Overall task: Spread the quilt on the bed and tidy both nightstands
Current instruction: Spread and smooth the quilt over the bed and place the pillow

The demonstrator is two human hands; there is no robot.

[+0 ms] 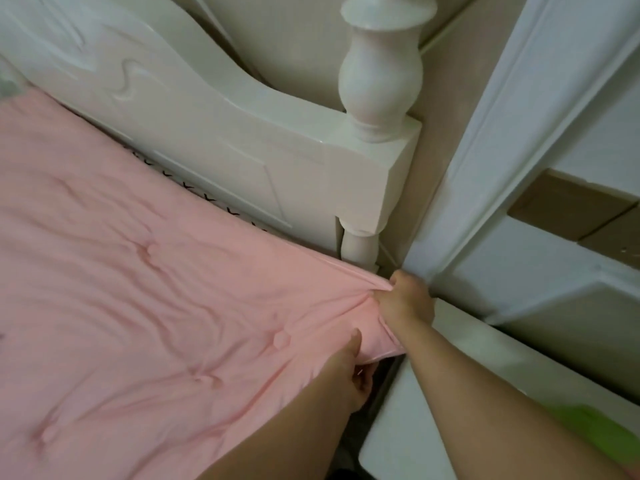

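One pink tufted fabric quilt (145, 289) fills the nine o'clock side. One white carved wooden headboard (207, 133) runs toward twelve o'clock, ending in one turned white bedpost (379, 84). One white flat-topped nightstand (415, 410) sits at five o'clock. Two bare hands, left hand (353, 372) and right hand (405, 299), are at centre.

The right hand (407, 299) has its fingertips buried in the bunched corner of the pink quilt (138, 289), so the grip itself can't be seen. The left hand (349, 372) curls its fingers under the quilt's edge — out of sight too. A blurred green thing (585, 427) on the white nightstand (415, 410) is cut by the right edge; what it is, I can't tell. The headboard (207, 126) runs off the top — its post's finial is cropped.
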